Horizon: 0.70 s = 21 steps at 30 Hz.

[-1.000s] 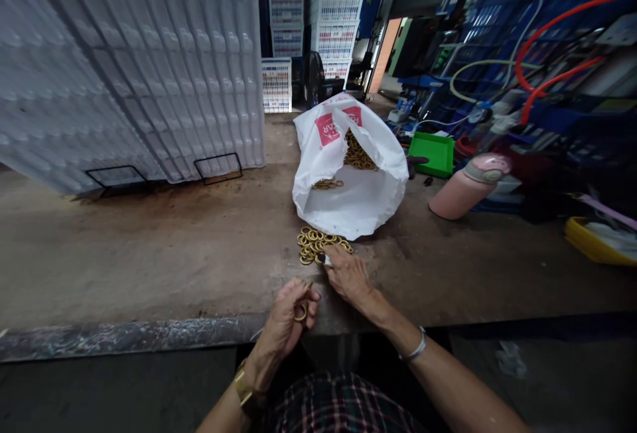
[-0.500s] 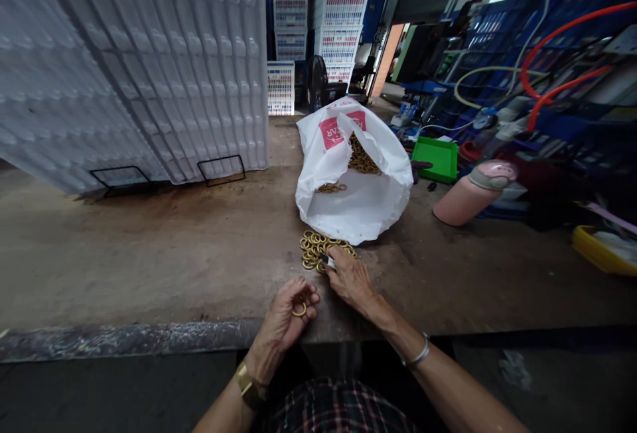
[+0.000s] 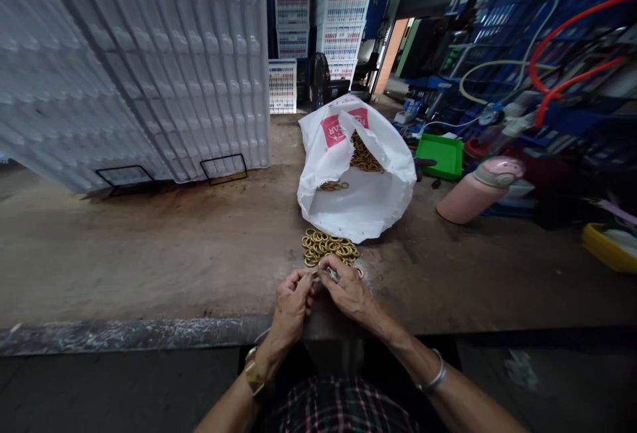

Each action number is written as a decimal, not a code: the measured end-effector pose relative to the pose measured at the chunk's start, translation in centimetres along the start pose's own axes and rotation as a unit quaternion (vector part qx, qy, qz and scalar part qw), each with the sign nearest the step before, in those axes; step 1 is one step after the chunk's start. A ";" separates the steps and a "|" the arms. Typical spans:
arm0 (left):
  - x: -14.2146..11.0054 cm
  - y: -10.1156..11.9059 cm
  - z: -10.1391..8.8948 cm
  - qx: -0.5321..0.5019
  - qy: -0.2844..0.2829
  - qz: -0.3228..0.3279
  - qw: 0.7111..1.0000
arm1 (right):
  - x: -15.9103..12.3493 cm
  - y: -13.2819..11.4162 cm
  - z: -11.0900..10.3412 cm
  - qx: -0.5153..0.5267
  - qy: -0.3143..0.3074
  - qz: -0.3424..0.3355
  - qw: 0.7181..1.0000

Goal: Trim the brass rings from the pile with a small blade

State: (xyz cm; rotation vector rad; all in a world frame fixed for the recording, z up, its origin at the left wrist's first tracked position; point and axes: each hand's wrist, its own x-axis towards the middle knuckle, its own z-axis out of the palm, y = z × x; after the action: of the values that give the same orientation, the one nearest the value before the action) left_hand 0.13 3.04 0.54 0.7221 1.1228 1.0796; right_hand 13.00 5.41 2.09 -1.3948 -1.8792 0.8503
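My left hand [image 3: 293,297] is closed, pinching a brass ring [image 3: 315,276] between thumb and fingers. My right hand [image 3: 348,292] meets it at the fingertips, gripping a small pale tool [image 3: 333,274]; the fingers hide most of it, so its kind is unclear. Just beyond the hands lies a pile of brass rings [image 3: 326,245] on the wooden table [image 3: 199,247]. Behind the pile, a torn white sack [image 3: 355,204] with red print lies with its mouth towards me. More rings [image 3: 365,154] are inside it.
Tall stacked clear plastic trays [image 3: 199,75] stand at the left, by black wire stands [image 3: 223,168]. To the right are a pink bottle [image 3: 472,191], a green tray [image 3: 440,156], a yellow container [image 3: 607,250] and orange hoses [image 3: 552,95]. White crates [image 3: 343,22] are stacked behind.
My right hand has drawn back from the ring pile to my left hand. My left hand has turned and moved up slightly, its fingers now pinching the ring. The view has shifted slightly.
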 end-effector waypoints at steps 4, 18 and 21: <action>-0.3 0.3 0.1 0.101 0.022 0.099 0.990 | 0.3 -0.2 -0.1 0.026 -0.027 0.022 0.999; -1.2 0.3 -0.3 0.028 -0.069 -0.007 0.997 | -0.3 0.7 0.3 0.019 -0.003 0.034 0.999; -1.3 0.5 -0.1 0.044 -0.051 0.002 0.998 | -0.8 1.2 0.3 -0.082 -0.017 -0.007 0.996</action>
State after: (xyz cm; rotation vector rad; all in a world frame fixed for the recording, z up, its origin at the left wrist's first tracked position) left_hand -0.23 2.02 1.37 0.8401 1.0868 0.9918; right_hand 13.57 4.84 0.84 -1.4709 -2.0204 0.7297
